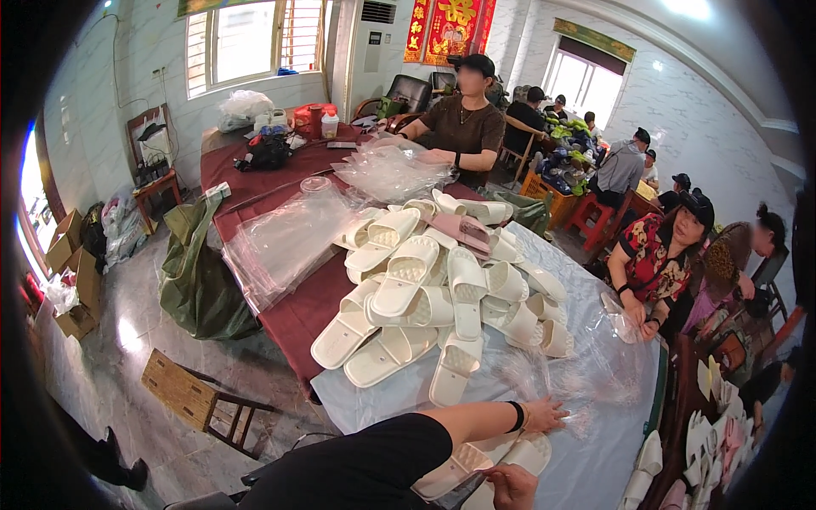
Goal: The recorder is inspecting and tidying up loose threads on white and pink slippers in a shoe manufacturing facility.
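- Cream rubber slide slippers [489,463], a pair, gripped underneath by right hand [510,486].
- Left hand [544,416] flat, fingers spread on clear plastic bag [586,408].
- Slipper heap [433,289] beyond.

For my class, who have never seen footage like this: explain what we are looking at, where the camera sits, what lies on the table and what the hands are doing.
There is no machine here: a person wears a wide fisheye camera on the head, looking down, so straight edges bend. The forearm with a black sleeve is that person's own. The left hand, fingers spread, rests on clear plastic bags on the table. The right hand lies at a pair of white slippers at the table edge; whether it grips them is unclear. A pile of white slippers fills the middle, with one pink slipper on top. Other people sit around the table.
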`<state>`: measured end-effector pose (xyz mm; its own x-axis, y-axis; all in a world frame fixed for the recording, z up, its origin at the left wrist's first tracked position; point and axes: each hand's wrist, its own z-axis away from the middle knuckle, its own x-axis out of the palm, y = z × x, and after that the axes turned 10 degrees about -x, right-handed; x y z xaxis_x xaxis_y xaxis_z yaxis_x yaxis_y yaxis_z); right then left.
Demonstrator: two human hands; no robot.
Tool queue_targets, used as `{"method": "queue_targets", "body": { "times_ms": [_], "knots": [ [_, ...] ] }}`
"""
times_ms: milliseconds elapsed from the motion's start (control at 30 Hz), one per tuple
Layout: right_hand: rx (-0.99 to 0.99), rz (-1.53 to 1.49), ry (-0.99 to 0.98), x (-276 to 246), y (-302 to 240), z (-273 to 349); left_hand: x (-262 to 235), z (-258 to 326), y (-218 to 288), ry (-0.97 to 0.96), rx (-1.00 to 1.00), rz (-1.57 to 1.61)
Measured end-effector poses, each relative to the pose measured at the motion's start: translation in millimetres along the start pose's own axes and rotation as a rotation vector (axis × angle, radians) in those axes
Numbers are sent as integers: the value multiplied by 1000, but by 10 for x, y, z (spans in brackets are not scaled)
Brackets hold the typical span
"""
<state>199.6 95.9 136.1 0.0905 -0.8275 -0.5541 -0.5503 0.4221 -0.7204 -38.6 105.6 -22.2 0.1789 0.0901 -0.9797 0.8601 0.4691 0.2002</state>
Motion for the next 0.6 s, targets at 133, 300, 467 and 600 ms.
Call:
{"method": "queue_targets", "body": {
  "times_ms": [133,300,467,600],
  "knots": [
    [16,14,129,-209,-19,119,-51,-2,-12,-17,-9,37],
    [117,49,475,-468,10,281,3,86,-76,176,38,12],
    [123,178,478,-654,-121,569,-2,126,-197,80,118,61],
    [106,134,597,-676,-220,719,-219,89,-173,50,62,25]
  ]
}}
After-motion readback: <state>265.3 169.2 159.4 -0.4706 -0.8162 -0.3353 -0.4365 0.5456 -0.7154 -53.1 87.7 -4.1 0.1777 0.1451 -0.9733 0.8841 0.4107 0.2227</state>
